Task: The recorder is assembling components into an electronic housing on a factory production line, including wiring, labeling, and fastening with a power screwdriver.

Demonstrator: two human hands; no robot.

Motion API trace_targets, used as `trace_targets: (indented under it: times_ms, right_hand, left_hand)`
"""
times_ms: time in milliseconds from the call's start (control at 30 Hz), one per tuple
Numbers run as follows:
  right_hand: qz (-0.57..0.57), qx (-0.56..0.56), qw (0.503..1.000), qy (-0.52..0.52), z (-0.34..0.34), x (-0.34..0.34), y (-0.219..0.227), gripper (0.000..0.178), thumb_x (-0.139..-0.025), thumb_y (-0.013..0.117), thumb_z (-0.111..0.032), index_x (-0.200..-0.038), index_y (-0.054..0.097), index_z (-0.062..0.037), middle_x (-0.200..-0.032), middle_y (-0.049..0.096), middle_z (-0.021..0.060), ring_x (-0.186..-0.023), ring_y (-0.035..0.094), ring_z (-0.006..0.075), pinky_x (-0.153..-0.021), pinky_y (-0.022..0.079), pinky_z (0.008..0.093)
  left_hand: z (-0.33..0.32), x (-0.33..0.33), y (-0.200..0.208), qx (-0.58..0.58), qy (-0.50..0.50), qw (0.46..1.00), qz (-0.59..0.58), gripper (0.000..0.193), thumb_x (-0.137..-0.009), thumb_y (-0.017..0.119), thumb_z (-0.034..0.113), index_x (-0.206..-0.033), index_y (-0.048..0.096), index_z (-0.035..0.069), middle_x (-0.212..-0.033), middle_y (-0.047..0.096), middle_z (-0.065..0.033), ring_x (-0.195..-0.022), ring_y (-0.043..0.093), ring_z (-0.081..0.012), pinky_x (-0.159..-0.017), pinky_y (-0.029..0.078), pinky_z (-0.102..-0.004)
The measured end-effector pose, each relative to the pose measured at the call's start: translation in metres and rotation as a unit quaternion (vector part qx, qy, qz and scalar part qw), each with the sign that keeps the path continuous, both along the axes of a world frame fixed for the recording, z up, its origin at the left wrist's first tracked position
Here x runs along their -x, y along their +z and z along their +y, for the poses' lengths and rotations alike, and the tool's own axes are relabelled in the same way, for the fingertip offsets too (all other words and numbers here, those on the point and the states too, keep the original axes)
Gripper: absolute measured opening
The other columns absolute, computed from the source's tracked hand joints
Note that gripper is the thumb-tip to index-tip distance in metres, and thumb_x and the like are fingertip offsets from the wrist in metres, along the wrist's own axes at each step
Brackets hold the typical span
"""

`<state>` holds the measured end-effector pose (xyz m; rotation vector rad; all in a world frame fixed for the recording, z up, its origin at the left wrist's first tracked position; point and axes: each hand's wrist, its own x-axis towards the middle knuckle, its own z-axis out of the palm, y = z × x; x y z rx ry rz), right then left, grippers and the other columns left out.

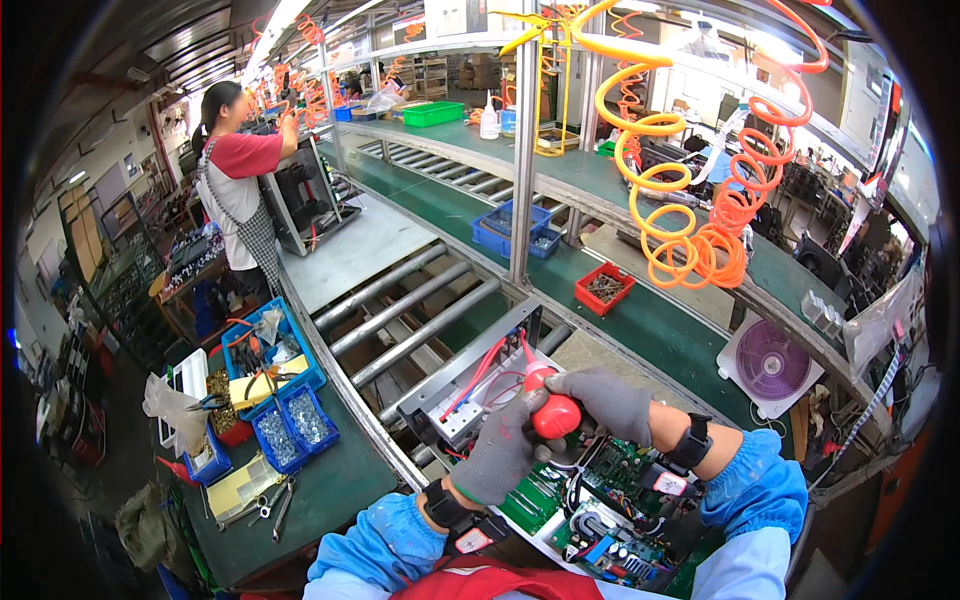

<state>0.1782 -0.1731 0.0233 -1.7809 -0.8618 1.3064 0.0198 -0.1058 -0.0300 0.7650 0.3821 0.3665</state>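
Observation:
My left hand, in a grey glove, curls its fingers against a shiny red bulb-shaped thing, whose exact kind I cannot make out. A narrower red part with a pointed tip rises just beyond it. From the right, my right hand, also gloved in grey, closes in on the same red thing, its fingertips bent around the upper side. Both hands hang over an open metal chassis with red wires and a white terminal block. Nearer to me lie green circuit boards with black cables and blue components.
Blue bins of small clear parts, wrenches and pliers crowd the left bench. Metal rollers lead to a co-worker handling a cabinet. A red bin of screws stands beyond; orange coiled hoses hang at right above a purple fan.

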Motion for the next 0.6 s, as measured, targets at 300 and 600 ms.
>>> trace_targets:
  times_ms: [300, 600]
  right_hand:
    - [-0.018, -0.008, 1.0, -0.003, -0.007, 0.013, 0.0, 0.042, -0.093, 0.054, -0.043, -0.095, 0.066, -0.0026, -0.076, 0.062, 0.0049, -0.056, 0.054, 0.0114, -0.046, 0.042, 0.0261]
    - [-0.029, -0.009, 1.0, 0.004, -0.004, 0.011, -0.003, 0.042, -0.093, 0.055, -0.043, -0.094, 0.066, -0.0018, -0.076, 0.062, 0.0051, -0.058, 0.054, 0.0118, -0.05, 0.043, 0.0265]
  left_hand:
    - [-0.008, 0.012, 0.0, -0.004, -0.02, 1.0, 0.009, 0.032, -0.098, 0.047, 0.036, -0.111, 0.058, 0.009, -0.088, 0.065, -0.0022, -0.065, 0.059, -0.0085, -0.05, 0.043, -0.02]
    - [-0.003, 0.01, -0.008, -0.006, -0.01, 1.0, -0.012, 0.036, -0.098, 0.049, 0.037, -0.113, 0.057, 0.005, -0.093, 0.067, -0.0054, -0.069, 0.063, -0.0112, -0.052, 0.045, -0.0198]
